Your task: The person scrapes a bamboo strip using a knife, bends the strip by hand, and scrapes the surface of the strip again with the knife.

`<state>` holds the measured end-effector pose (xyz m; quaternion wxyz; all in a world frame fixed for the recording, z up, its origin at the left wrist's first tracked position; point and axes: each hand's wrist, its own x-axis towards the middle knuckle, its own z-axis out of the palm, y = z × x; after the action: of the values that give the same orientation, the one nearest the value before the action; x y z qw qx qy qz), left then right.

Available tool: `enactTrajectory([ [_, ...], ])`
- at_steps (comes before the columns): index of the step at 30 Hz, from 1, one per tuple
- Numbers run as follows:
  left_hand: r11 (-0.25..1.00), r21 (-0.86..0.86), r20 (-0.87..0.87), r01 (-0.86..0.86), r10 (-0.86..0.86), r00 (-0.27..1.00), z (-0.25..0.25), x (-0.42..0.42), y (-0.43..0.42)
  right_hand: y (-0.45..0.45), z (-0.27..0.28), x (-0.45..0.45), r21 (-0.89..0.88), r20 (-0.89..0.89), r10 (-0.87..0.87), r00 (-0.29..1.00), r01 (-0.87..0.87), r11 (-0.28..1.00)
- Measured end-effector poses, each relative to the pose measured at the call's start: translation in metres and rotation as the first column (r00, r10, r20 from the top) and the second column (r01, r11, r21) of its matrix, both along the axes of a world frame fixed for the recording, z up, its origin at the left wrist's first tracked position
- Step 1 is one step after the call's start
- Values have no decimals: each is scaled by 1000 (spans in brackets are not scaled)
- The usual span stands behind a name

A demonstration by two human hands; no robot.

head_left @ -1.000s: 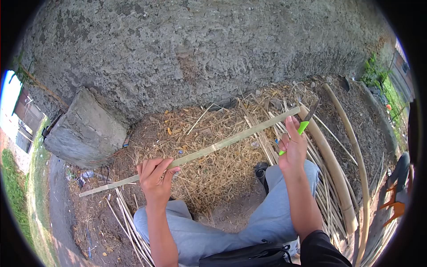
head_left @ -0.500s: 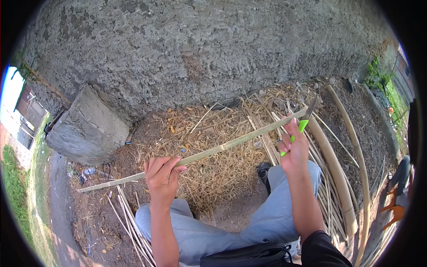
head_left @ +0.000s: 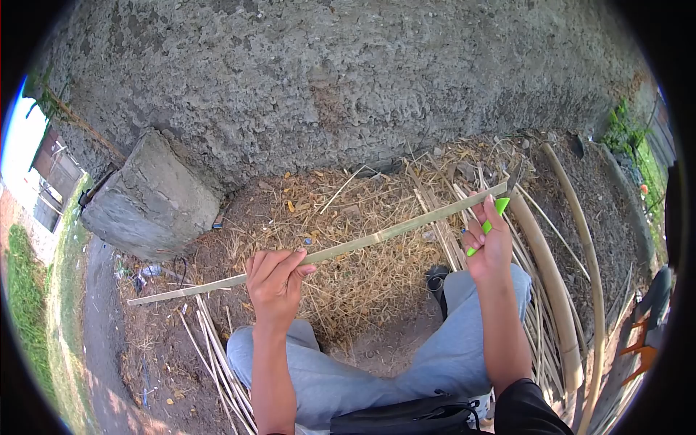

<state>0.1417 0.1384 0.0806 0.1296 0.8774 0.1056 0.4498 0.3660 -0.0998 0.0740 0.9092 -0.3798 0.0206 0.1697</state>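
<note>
A long, flat bamboo strip with a node near its middle lies slantwise across the view, its right end higher. My left hand is closed round it left of the middle, thumb and fingers pinching its edges. By the strip's right end, my right hand grips a knife with a bright green handle. The dark blade points up and away, beside the strip's end. Fingertips of the right hand also touch the strip there; how firmly they hold it cannot be made out.
Shavings cover the ground between my legs. Thin bamboo strips lie at left, with more at right beside thick bamboo pieces. A concrete block stands against the rough wall. An orange-and-grey tool is at far right.
The whole scene has shifted slightly rightward as the camera turned. Both hands keep their holds, and the strip stays at nearly the same slant.
</note>
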Motion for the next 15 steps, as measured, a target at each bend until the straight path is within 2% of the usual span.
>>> enactTrajectory([
  [15,1000,-8,0,-9,9,1000,-2,0,-1,1,1,-2,-33,-17,-5,1000,5,999],
])
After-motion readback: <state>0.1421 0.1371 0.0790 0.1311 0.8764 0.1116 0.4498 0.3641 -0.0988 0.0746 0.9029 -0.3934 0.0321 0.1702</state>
